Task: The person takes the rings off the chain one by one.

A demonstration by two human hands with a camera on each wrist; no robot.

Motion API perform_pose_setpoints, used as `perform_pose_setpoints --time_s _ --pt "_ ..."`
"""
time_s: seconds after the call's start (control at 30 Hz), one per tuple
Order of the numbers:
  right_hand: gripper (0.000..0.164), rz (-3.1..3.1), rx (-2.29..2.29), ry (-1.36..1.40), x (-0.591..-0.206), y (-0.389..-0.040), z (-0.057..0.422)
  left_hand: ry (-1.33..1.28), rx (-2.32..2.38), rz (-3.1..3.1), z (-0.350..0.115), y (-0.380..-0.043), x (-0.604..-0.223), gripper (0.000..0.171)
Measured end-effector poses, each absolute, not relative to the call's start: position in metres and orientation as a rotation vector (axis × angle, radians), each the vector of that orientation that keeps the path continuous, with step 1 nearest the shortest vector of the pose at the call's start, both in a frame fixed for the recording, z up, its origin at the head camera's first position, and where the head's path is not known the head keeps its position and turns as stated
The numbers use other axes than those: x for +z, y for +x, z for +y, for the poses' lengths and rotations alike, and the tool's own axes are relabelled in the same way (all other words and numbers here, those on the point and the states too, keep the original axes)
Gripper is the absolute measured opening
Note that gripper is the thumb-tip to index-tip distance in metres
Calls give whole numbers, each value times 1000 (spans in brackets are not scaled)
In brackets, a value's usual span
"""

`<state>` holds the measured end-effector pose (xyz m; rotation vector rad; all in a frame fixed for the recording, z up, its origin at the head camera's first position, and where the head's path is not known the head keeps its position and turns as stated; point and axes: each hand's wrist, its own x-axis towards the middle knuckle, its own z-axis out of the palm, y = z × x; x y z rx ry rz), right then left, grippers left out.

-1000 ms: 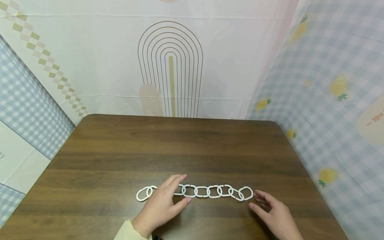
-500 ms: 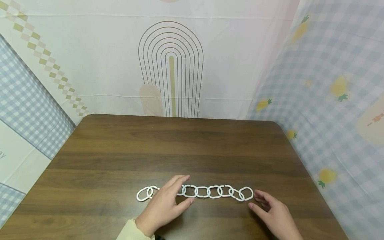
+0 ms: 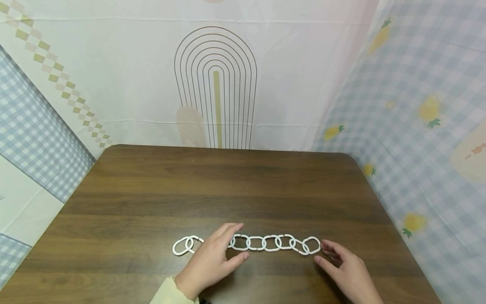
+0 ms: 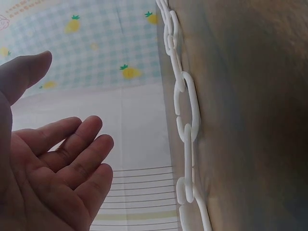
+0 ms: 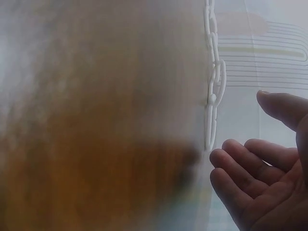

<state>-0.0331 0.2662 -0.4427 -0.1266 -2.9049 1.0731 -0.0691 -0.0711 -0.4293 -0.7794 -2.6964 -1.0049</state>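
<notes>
White chain (image 3: 248,243) lies flat on the bench (image 3: 235,190), strung roughly straight from side to side, in the half nearer the person. Oval links, interlocked; some show a small split in the rim. Left hand (image 3: 212,259): spread, fingers extended with a slight bend, thumb well away from them, nothing gripped. It blocks a stretch of the chain in the head view, so the link count is unclear; the left wrist view shows a gap between hand and links. Right hand (image 3: 349,268): spread too, fingers loosely bent, thumb apart, holding nothing. Its fingertips are just beside the end link on the right; can't tell if they touch it. Pale yellow sleeve (image 3: 171,291) on the left arm. Bench is dark brown wood grain, rounded far corners. Behind it: white cloth (image 3: 303,76) with a line-drawn arch (image 3: 217,105). Right side: blue-checked cloth (image 3: 402,177) with yellow pineapples.
</notes>
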Motion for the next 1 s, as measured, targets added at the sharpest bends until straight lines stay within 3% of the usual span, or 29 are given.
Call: perform_pose_setpoints --time_s 1.0 --pt "44 -2917 1032 -72 -445 -36 264 -933 -957 -2726 -54 -67 -431 55"
